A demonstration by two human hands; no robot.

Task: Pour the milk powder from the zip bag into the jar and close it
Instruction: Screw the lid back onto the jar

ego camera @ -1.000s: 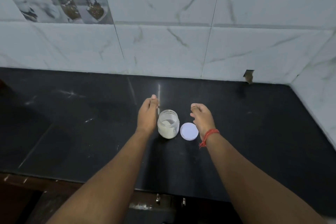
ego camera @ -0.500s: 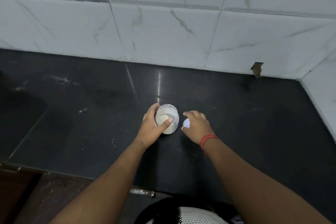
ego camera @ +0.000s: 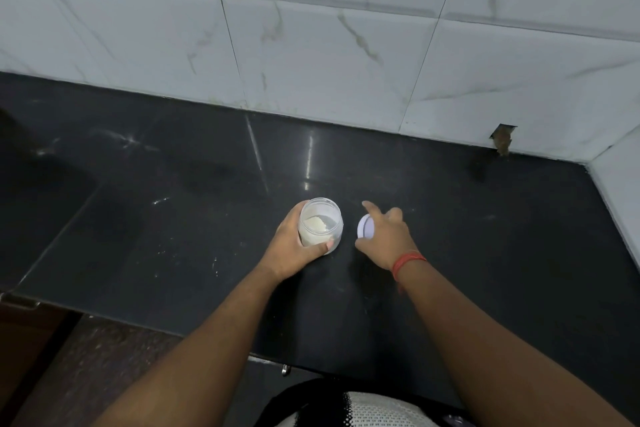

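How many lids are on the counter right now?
1. The white lid lies on the black counter right of the open jar, partly under the right hand. No others visible.

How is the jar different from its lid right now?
The jar is clear and holds pale powder; the lid is solid white. The jar stands tall and open; the lid is flat and low beside it. The left hand wraps the jar; the right hand only reaches over the lid. Both are round and on the black counter.
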